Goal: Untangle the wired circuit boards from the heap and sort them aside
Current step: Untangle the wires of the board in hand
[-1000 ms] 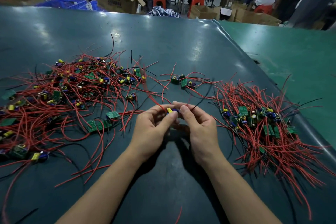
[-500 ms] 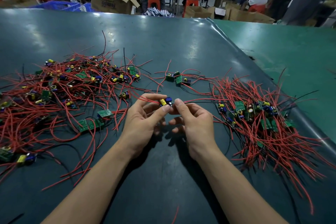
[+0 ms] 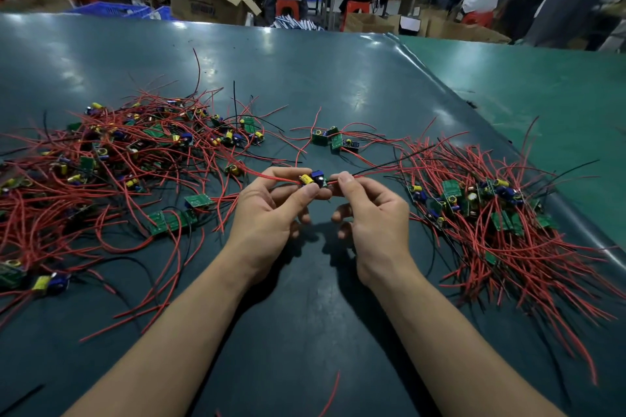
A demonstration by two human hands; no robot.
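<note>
One small circuit board [image 3: 314, 179], carrying a yellow capacitor and a blue part, is held above the desk [image 3: 305, 78] between both hands, roughly mid-frame. The left hand [image 3: 271, 210] has its grip closed on the board's left end: thumb and forefinger are pinched around it, with a red wire [image 3: 267, 175] running out over the forefinger toward the heap [image 3: 111, 166]. The right hand [image 3: 369, 210] has its grip closed on the board's right end, where red and black leads [image 3: 376, 168] are pinched between thumb and forefinger and trail off to the right. The remaining fingers of both hands are loosely curled below the board. Left of the held board, the big tangled heap of boards and red wires is spread on the desk. Right of the held board, a second, tidier pile [image 3: 491, 206] is laid out. Just beyond the held board, a small cluster of boards [image 3: 333, 139] sits apart from both piles. Past the desk's far edge, a cardboard box [image 3: 206, 0] and seated people are seen, blurred.
</note>
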